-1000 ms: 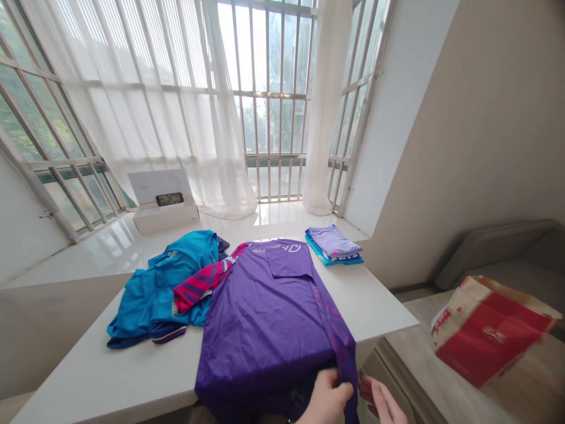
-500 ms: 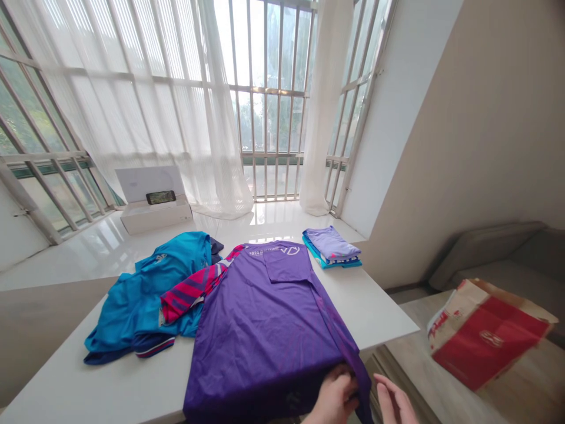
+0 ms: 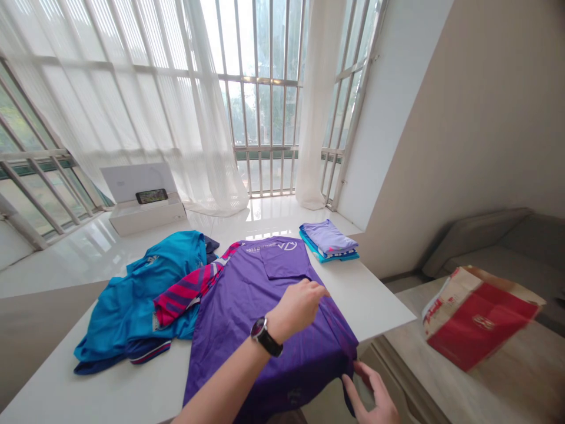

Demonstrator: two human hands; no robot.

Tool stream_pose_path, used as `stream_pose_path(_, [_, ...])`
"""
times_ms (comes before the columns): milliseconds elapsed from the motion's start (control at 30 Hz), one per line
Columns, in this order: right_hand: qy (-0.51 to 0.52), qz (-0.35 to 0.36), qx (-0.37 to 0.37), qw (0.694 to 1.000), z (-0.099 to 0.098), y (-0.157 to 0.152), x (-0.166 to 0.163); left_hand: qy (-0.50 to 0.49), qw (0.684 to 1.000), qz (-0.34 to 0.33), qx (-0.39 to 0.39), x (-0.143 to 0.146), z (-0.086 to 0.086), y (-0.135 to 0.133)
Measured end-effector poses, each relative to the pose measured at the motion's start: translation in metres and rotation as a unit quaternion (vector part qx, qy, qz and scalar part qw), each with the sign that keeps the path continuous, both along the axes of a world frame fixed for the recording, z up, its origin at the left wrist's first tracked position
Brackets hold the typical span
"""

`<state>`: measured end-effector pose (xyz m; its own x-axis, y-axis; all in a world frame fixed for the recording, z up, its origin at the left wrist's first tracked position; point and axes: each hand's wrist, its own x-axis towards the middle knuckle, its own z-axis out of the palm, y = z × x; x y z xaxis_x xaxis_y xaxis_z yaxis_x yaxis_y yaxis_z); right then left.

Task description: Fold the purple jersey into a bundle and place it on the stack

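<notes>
A purple T-shirt (image 3: 247, 312) with white lettering lies spread over the table, its right sleeve folded inward and its lower end hanging over the near edge. My left hand (image 3: 296, 306), wearing a black-strapped watch (image 3: 266, 337), reaches across the shirt; its curled fingers are closed at the folded right side, fingertips partly hidden. At the lower right corner, my right hand (image 3: 375, 396) grips the hem between thumb and fingers. The pink-and-purple left sleeve (image 3: 189, 292) lies over a crumpled blue shirt (image 3: 132, 300).
A stack of folded clothes (image 3: 329, 240) sits at the table's (image 3: 375, 300) back right. A white box (image 3: 148, 217) with a phone (image 3: 152, 196) leaning on it stands on the window ledge. To the right, a red-and-tan paper bag (image 3: 481, 318) rests on a lower surface.
My left hand has moved from the shirt's lower right corner up to its folded right side. My right hand has come in to the corner and taken hold of the hem.
</notes>
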<state>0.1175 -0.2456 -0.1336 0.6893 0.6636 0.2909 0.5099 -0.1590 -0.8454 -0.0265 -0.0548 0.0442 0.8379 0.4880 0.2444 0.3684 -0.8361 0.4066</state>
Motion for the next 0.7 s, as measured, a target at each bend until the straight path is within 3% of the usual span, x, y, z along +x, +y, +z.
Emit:
stream_pose_path(100, [-0.032,-0.002,0.000,0.999,-0.002,0.008,-0.006,0.085,0.988,-0.071,0.104,0.022,-0.004,0.045])
stream_pose_path(200, [-0.044,-0.012,-0.005,0.999,-0.008,0.015,-0.010,0.135,0.976,-0.108,0.132,0.036,-0.016,0.068])
stream_pose_path(533, [-0.081,-0.105,0.009,0.991,-0.014,0.031,-0.019,0.104,0.981,-0.135,0.091,0.034,-0.029,0.083])
stream_pose_path(700, [-0.141,-0.092,0.013,0.986,0.005,0.016,0.005,0.095,0.982,-0.139,0.090,0.035,-0.038,0.091])
